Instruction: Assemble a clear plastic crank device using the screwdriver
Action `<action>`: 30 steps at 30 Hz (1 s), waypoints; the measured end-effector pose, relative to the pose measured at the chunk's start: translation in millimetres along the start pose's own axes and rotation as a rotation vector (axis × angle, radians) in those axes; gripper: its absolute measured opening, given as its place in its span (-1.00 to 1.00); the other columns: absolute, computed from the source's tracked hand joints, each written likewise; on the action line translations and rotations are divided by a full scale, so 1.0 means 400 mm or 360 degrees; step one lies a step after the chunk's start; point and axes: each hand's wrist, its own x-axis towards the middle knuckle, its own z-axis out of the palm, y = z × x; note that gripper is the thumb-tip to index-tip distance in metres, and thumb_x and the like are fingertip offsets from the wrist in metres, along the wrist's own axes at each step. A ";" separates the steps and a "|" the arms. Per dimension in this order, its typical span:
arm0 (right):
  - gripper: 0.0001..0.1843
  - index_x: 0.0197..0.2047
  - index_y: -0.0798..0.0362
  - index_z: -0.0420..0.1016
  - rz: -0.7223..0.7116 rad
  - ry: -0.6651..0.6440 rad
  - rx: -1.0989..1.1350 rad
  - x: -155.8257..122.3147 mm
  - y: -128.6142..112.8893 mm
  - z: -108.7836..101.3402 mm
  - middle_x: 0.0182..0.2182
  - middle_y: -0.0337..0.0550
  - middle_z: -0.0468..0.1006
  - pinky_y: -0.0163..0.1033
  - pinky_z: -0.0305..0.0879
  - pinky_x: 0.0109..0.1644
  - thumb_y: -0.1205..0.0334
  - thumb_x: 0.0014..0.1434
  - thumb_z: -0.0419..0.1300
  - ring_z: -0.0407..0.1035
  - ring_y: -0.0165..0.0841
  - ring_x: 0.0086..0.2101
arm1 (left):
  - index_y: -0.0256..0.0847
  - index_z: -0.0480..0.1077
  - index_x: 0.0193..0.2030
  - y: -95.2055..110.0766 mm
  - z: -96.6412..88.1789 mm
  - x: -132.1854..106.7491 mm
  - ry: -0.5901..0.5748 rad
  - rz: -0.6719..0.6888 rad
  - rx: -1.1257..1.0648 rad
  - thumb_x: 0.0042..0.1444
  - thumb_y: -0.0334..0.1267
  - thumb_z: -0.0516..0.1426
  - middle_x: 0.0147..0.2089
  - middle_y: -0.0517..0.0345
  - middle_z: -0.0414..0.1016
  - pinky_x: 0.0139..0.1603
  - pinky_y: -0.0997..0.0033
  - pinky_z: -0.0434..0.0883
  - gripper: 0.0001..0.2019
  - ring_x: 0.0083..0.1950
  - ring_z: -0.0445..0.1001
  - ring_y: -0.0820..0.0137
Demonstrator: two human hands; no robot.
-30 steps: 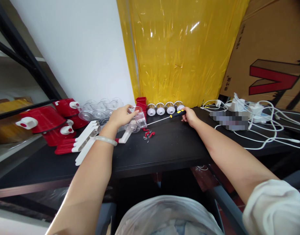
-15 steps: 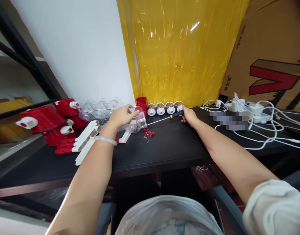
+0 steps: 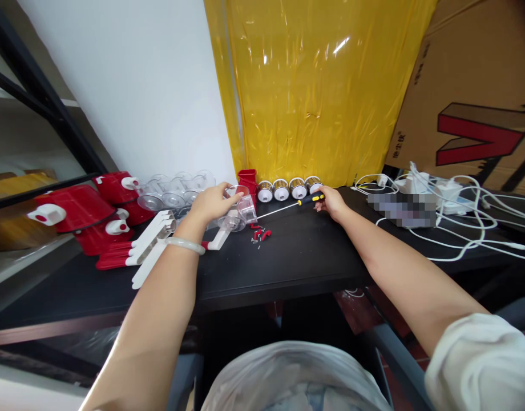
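My left hand point(image 3: 215, 202) is closed around a clear plastic part point(image 3: 246, 210) lying on its side on the black table. A white crank handle point(image 3: 219, 238) sticks out from beneath that hand. A long screwdriver point(image 3: 283, 209) with a black and yellow grip is in my right hand point(image 3: 331, 202), fingers closed at the end of the grip. Its thin shaft points left, and the tip meets the right edge of the clear part. Just below the tip lie small red pieces point(image 3: 266, 234) and several tiny screws point(image 3: 254, 240).
Red housings with white knobs point(image 3: 80, 210), clear plastic parts point(image 3: 172, 198) and white handles point(image 3: 149, 242) crowd the left. Behind my hands stand a red part point(image 3: 247, 178) and a row of metal-rimmed cylinders point(image 3: 281, 190). White cables point(image 3: 472, 242) and adapters cover the right; a cardboard box point(image 3: 468, 85) leans behind.
The screwdriver's grip has turned, now showing more yellow, and my right fingers have shifted slightly around its end. My left hand and the clear part have stayed in place.
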 end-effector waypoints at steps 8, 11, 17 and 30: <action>-0.69 -0.40 0.03 0.33 -0.0059 0.0083 -0.0242 0.001 0.012 -0.006 -0.88 -0.41 0.17 -0.28 0.41 -0.49 0.07 0.31 -0.03 0.07 -0.46 -0.83 | -0.12 0.33 0.21 -0.001 0.001 0.001 -0.0003 0.0000 -0.0002 0.08 0.38 -0.08 0.07 -0.04 0.55 0.00 0.12 0.37 -0.25 0.04 0.50 0.01; -0.64 -0.41 0.04 0.34 -0.0024 0.0071 -0.0219 0.005 0.011 -0.005 -0.85 -0.33 0.25 -0.29 0.38 -0.54 0.14 0.31 -0.14 0.15 -0.43 -0.81 | -0.12 0.33 0.21 -0.002 0.002 0.002 -0.0007 0.0000 -0.0001 0.08 0.39 -0.08 0.06 -0.04 0.55 -0.01 0.11 0.37 -0.24 0.04 0.50 0.00; -0.78 -0.38 0.09 0.39 0.0142 0.0042 0.0025 -0.001 -0.009 0.007 -0.73 -0.21 0.43 -0.34 0.30 -0.61 0.27 0.14 -0.06 0.31 -0.39 -0.75 | -0.12 0.32 0.22 0.002 -0.001 -0.001 0.0000 -0.0010 0.0030 0.11 0.36 -0.09 0.06 -0.03 0.55 0.00 0.12 0.38 -0.27 0.06 0.49 0.00; -0.76 -0.40 0.04 0.32 -0.0084 0.0018 -0.0144 0.007 0.014 -0.004 -0.80 -0.33 0.33 -0.39 0.20 -0.65 0.13 0.27 0.05 0.18 -0.47 -0.80 | -0.13 0.33 0.21 0.004 0.000 -0.001 -0.0004 -0.0013 0.0033 0.10 0.36 -0.09 0.07 -0.03 0.55 -0.01 0.13 0.38 -0.26 0.05 0.50 0.01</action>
